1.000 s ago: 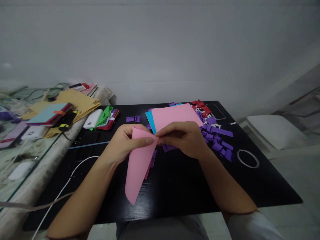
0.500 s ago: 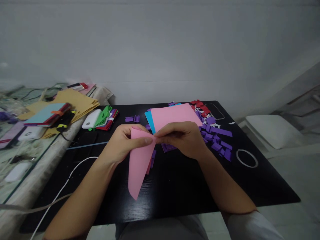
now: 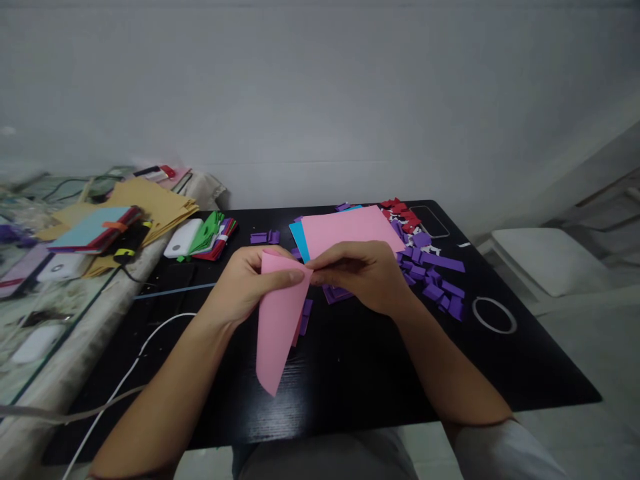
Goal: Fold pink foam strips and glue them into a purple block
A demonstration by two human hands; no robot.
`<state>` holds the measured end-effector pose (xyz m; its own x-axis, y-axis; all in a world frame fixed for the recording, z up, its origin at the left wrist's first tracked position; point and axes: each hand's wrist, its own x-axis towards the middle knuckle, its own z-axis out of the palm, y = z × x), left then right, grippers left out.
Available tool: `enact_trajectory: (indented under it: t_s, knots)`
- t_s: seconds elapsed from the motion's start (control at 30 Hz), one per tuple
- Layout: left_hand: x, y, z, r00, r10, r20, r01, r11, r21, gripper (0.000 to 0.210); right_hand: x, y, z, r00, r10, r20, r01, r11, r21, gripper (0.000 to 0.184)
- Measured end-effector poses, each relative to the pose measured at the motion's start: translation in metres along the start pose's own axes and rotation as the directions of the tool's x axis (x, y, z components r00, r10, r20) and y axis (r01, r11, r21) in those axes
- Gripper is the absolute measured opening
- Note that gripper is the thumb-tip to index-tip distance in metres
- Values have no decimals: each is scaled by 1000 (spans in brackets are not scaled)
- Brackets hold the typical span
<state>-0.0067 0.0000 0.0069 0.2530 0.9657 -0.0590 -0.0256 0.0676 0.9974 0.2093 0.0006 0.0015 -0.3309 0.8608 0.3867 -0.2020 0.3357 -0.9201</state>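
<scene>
A sheet of pink paper (image 3: 280, 320), folded over on itself, hangs in the air above the black table. My left hand (image 3: 255, 280) is closed on its upper part, with the thumb lying across the front. With thumb and fingertips my right hand (image 3: 357, 273) pinches the upper right corner, close to the left thumb. Behind the hands lies another pink sheet (image 3: 350, 230) on top of a blue sheet (image 3: 300, 240). Folded purple paper pieces (image 3: 337, 293) show beneath the hands and partly behind the held sheet.
Many purple paper pieces (image 3: 440, 287) and red pieces (image 3: 403, 213) are scattered at the right of the black table (image 3: 370, 380). A white ring (image 3: 494, 315) lies near the right edge. At the left are coloured paper bundles (image 3: 215, 237), a white cable (image 3: 143, 347) and a cluttered glass table.
The hands keep their hold on the pink paper and have barely moved. Its pinched corner and lower tip have shifted very slightly.
</scene>
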Motion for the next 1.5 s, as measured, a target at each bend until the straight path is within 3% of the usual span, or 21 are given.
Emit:
enact_trajectory:
  t_s: [0.37,0.63,1.03,1.37,1.5]
  knots:
    - [1,-3,2,1000,4,-17,-4,999,-39,27,0,0,0,1000,18,1,-18,1000,5,15]
    - [4,-4,1,994,56,-95,-55,998,11,27,2,-2,-1,987,158,-4,-158,986,-51,30]
    - [2,-6,3,992,64,-106,-54,994,92,27,0,5,9,996,66,-57,-72,992,-108,21]
    - [5,-3,-5,943,233,-235,-233,972,31,21,4,3,0,981,123,-149,-127,992,-19,25]
    - [5,-3,-5,940,251,-231,-252,967,26,20,5,3,0,981,115,-156,-118,993,-12,21]
